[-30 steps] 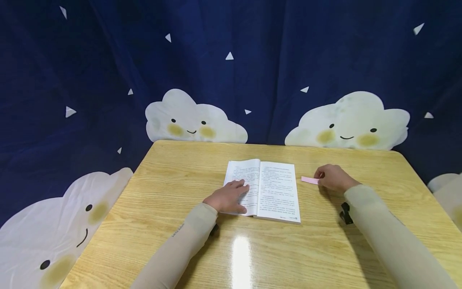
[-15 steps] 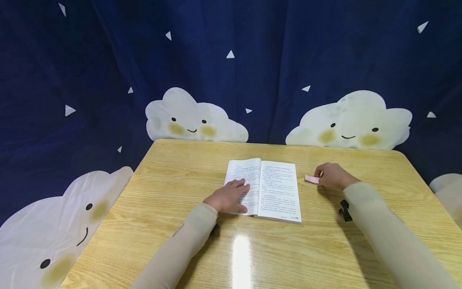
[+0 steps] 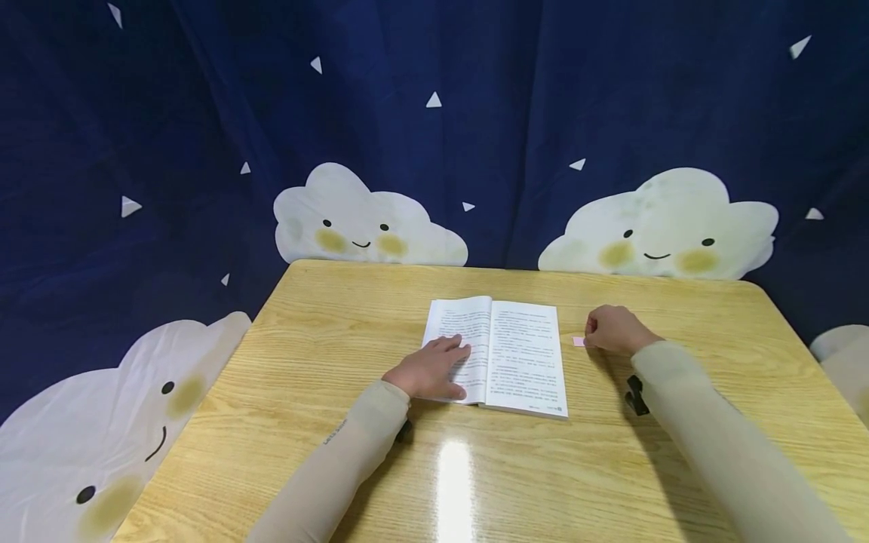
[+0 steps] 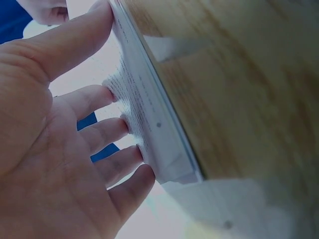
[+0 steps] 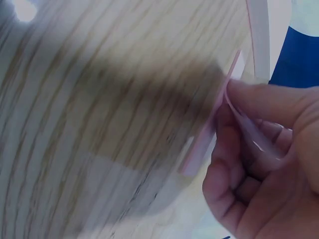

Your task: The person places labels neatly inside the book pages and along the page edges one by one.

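An open book [image 3: 521, 362] with printed pages lies on the wooden table. My left hand [image 3: 429, 369] rests on its left page, fingers spread and straight. In the left wrist view the fingertips [image 4: 132, 154] touch the page. To the right of the book, my right hand [image 3: 619, 330] pinches a thin pink sticky note between thumb and curled fingers. Only a small end of the pink paper [image 3: 578, 342] shows in the head view. The right wrist view shows a pink strip [image 5: 199, 149] close to the table, and a curled sheet [image 5: 256, 142] reaching back into the palm.
The wooden table [image 3: 326, 332] has rounded far corners and a bright light reflection near its front. A dark blue curtain [image 3: 502, 98] with smiling white clouds hangs behind and beside it. A black strap piece [image 3: 636, 396] sits under the right wrist.
My right hand has shifted slightly left, towards the book, and less of the pink paper shows past its fingertips. The left hand stays on the page.
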`<act>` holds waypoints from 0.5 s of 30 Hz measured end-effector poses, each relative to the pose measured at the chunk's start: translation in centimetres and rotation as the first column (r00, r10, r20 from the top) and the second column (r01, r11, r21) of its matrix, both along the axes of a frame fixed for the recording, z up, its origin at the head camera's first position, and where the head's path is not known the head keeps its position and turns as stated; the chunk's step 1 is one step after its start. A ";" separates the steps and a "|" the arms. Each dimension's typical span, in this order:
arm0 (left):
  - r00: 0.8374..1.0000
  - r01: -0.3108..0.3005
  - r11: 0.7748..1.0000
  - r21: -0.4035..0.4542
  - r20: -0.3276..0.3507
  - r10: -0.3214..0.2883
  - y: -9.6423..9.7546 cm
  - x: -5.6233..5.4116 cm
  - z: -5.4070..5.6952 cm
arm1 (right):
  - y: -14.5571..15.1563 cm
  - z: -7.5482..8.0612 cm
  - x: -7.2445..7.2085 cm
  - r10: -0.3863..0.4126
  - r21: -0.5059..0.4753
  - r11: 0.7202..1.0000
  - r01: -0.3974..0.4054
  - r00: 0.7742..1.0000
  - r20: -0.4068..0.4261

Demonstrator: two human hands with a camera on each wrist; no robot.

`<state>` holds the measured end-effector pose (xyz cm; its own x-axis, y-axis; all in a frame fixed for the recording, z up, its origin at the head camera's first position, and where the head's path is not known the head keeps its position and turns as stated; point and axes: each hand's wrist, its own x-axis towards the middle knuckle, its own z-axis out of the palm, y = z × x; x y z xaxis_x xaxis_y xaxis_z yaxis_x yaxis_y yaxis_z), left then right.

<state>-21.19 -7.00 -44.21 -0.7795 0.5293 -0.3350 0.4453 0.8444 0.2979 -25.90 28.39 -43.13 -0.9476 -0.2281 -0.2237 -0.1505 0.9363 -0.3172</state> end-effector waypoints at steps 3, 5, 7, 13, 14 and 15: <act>1.000 -0.001 1.000 -0.002 -0.005 0.001 0.0 0.0 -0.1 | -0.2 -0.1 0.0 0.011 -0.024 1.000 -0.011 1.000 -0.004; 1.000 -0.002 1.000 -0.004 -0.006 0.002 0.0 0.0 -0.2 | -0.3 0.0 0.1 0.005 -0.038 0.999 -0.005 1.000 0.011; 1.000 -0.001 1.000 -0.006 -0.006 0.001 0.0 0.0 -0.2 | -0.2 0.2 0.2 -0.005 -0.040 0.999 0.007 1.000 0.028; 1.000 0.002 1.000 -0.001 -0.011 -0.002 0.0 0.1 0.0 | 0.0 0.3 0.3 -0.025 -0.047 0.999 0.028 0.998 0.055; 1.000 0.003 1.000 0.001 -0.012 -0.003 0.0 0.2 0.1 | 0.1 0.3 0.3 -0.028 -0.047 0.998 0.031 0.998 0.054; 1.000 0.003 1.000 0.004 -0.012 -0.003 0.0 0.2 0.1 | 0.1 0.3 0.3 -0.029 -0.048 0.998 0.032 0.998 0.053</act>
<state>-21.01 -7.01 -44.07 -0.7816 0.5334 -0.3234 0.4518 0.8416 0.2961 -25.62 28.48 -42.80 -0.9414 -0.2112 -0.2629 -0.1040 0.9235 -0.3693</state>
